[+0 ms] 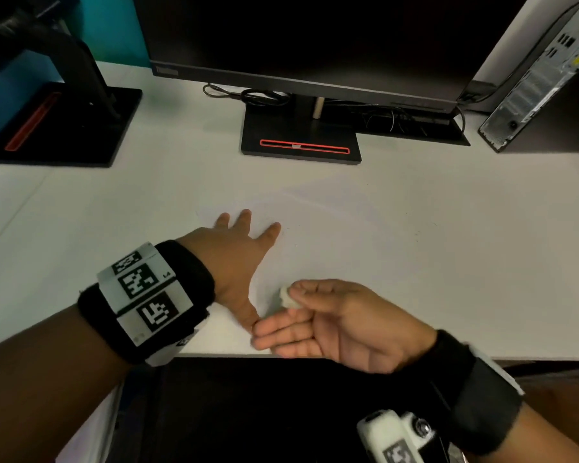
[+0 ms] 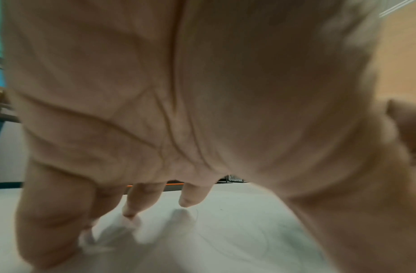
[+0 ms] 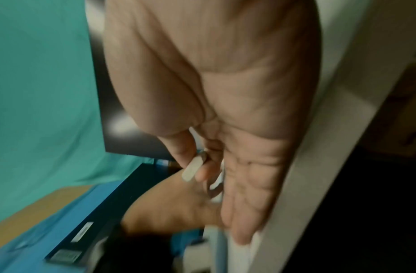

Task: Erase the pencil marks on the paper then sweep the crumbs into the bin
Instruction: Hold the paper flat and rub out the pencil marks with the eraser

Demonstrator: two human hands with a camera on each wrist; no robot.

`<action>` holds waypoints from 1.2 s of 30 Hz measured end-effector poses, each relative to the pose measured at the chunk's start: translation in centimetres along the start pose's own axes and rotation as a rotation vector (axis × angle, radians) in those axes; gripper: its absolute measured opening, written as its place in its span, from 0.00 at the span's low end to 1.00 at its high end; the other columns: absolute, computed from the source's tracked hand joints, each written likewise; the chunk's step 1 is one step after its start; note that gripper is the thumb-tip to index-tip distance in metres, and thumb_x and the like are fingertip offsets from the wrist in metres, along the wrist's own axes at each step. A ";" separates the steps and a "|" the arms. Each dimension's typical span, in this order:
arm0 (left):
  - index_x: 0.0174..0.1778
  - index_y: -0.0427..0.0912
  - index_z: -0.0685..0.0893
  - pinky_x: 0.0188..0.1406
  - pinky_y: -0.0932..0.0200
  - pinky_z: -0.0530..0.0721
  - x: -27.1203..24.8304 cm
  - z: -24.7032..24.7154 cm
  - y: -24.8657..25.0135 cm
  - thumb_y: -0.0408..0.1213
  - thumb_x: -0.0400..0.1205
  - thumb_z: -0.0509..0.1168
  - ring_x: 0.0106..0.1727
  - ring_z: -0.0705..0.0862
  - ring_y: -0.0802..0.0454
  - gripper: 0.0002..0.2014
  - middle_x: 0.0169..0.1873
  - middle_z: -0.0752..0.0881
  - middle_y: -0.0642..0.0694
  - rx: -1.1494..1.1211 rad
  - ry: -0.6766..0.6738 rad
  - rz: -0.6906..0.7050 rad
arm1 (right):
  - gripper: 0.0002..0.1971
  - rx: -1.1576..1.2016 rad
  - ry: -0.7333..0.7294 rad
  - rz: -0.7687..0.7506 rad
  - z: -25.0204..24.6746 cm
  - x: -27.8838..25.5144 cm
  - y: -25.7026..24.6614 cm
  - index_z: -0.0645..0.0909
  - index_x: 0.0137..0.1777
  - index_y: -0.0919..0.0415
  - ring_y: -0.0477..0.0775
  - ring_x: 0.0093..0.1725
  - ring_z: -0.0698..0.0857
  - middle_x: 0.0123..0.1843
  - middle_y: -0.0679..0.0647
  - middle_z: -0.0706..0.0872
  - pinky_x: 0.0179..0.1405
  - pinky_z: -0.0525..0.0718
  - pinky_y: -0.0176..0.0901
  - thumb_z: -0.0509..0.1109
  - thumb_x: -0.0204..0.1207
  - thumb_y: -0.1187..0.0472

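From the head view, the left hand [image 1: 238, 259] lies flat on the paper [image 1: 348, 235], fingers spread wide. It is probably there to keep the sheet from sliding while it gets rubbed. The right hand [image 1: 331, 322] is turned palm up near the front edge of the desk [image 1: 81, 212]. Its thumb and first finger pinch a small white eraser [image 1: 290, 297], and the other fingers lie loose and straight. The eraser sits just above the paper's near corner, close to the left thumb. I think rubbing is the step going on. A few thin pencil lines and tiny dark specks show on the sheet. No bin is in sight. A monitor [image 1: 298, 35] stands at the back.

From the left wrist view, the left hand's fingertips [image 2: 189, 202] press down on the white sheet, held apart. Faint curved marks [image 2: 260, 240] show beside them.

From the right wrist view, the thumb squeezes the eraser [image 3: 194, 169] against a finger, so it will not slip. This picture is blurry.
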State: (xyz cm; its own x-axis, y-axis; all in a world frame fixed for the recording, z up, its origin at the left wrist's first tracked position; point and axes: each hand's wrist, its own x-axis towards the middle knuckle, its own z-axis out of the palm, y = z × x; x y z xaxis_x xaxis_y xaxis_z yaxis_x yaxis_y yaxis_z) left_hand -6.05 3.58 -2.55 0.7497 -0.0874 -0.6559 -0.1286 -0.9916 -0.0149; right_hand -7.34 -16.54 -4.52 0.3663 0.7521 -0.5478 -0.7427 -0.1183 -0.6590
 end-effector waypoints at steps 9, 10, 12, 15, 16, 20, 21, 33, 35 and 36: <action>0.83 0.56 0.21 0.83 0.32 0.62 -0.6 0.6 -0.1 0.66 0.61 0.83 0.87 0.30 0.40 0.78 0.86 0.26 0.47 -0.072 0.002 0.068 | 0.16 0.531 0.471 -0.558 -5.2 -0.9 -4.6 0.77 0.37 0.60 0.66 0.65 0.87 0.64 0.70 0.85 0.66 0.86 0.53 0.61 0.87 0.56; 0.83 0.56 0.21 0.83 0.33 0.62 -0.6 0.6 0.0 0.65 0.61 0.83 0.87 0.30 0.41 0.79 0.86 0.26 0.48 -0.074 0.005 0.079 | 0.16 0.485 0.396 -0.468 -3.8 -0.8 -3.6 0.78 0.38 0.61 0.68 0.66 0.86 0.65 0.72 0.85 0.64 0.87 0.54 0.61 0.86 0.56; 0.83 0.55 0.21 0.83 0.33 0.63 -0.6 0.7 0.2 0.64 0.60 0.84 0.87 0.30 0.42 0.79 0.86 0.27 0.48 -0.070 0.012 0.103 | 0.16 0.312 0.251 -0.234 -0.9 -0.4 -1.1 0.83 0.47 0.69 0.70 0.65 0.86 0.65 0.76 0.85 0.63 0.87 0.57 0.62 0.84 0.56; 0.82 0.55 0.20 0.83 0.34 0.63 -0.6 0.8 0.3 0.62 0.60 0.85 0.86 0.28 0.45 0.80 0.85 0.26 0.50 -0.062 0.011 0.136 | 0.21 0.154 0.140 -0.022 -0.5 0.4 0.3 0.78 0.61 0.75 0.69 0.65 0.87 0.65 0.74 0.86 0.65 0.86 0.58 0.61 0.85 0.54; 0.82 0.55 0.20 0.84 0.35 0.61 -0.7 0.8 0.2 0.62 0.61 0.84 0.86 0.27 0.46 0.79 0.85 0.25 0.51 -0.065 0.004 0.137 | 0.20 0.216 0.163 -0.032 -1.3 0.6 -0.3 0.77 0.58 0.73 0.69 0.66 0.87 0.65 0.74 0.86 0.66 0.86 0.58 0.60 0.87 0.53; 0.82 0.55 0.19 0.85 0.35 0.58 -0.9 0.9 0.1 0.62 0.61 0.84 0.85 0.25 0.47 0.79 0.84 0.24 0.53 -0.070 -0.011 0.139 | 0.18 0.524 0.537 -0.386 -6.0 0.8 -4.2 0.76 0.39 0.61 0.67 0.61 0.89 0.65 0.70 0.85 0.63 0.87 0.57 0.58 0.89 0.53; 0.82 0.56 0.19 0.85 0.35 0.58 -1.0 0.9 0.2 0.62 0.61 0.85 0.85 0.25 0.47 0.79 0.84 0.24 0.53 -0.067 -0.015 0.140 | 0.17 0.560 0.632 -0.503 -6.9 0.5 -4.6 0.76 0.38 0.60 0.66 0.59 0.90 0.62 0.68 0.84 0.64 0.87 0.57 0.59 0.89 0.54; 0.81 0.54 0.18 0.85 0.39 0.60 -1.4 1.6 0.3 0.65 0.62 0.83 0.84 0.23 0.50 0.79 0.82 0.21 0.55 -0.029 -0.011 0.186 | 0.17 0.350 0.359 -0.186 -3.1 1.8 -2.4 0.78 0.48 0.66 0.69 0.57 0.91 0.59 0.73 0.89 0.59 0.89 0.57 0.58 0.89 0.53; 0.81 0.54 0.19 0.86 0.41 0.57 -1.4 1.6 0.2 0.70 0.66 0.78 0.85 0.25 0.51 0.74 0.83 0.23 0.57 -0.065 0.002 0.197 | 0.15 0.558 0.522 -0.428 -5.7 1.8 -4.1 0.75 0.43 0.61 0.66 0.50 0.92 0.51 0.69 0.89 0.56 0.89 0.55 0.57 0.90 0.55; 0.82 0.55 0.20 0.86 0.41 0.56 -1.4 1.6 0.3 0.71 0.68 0.75 0.85 0.26 0.52 0.71 0.83 0.24 0.58 -0.086 0.015 0.194 | 0.14 0.606 0.622 -0.543 -6.7 1.5 -4.8 0.76 0.43 0.59 0.65 0.47 0.91 0.47 0.66 0.88 0.55 0.89 0.53 0.58 0.89 0.56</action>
State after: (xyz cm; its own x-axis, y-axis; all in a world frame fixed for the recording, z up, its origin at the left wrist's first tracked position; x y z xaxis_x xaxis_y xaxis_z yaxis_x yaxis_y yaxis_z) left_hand -8.13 3.58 -2.85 0.7261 -0.2784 -0.6287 -0.2162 -0.9604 0.1756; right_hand 0.50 -19.18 -5.67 0.8353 0.1169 -0.5372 -0.4853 0.6157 -0.6208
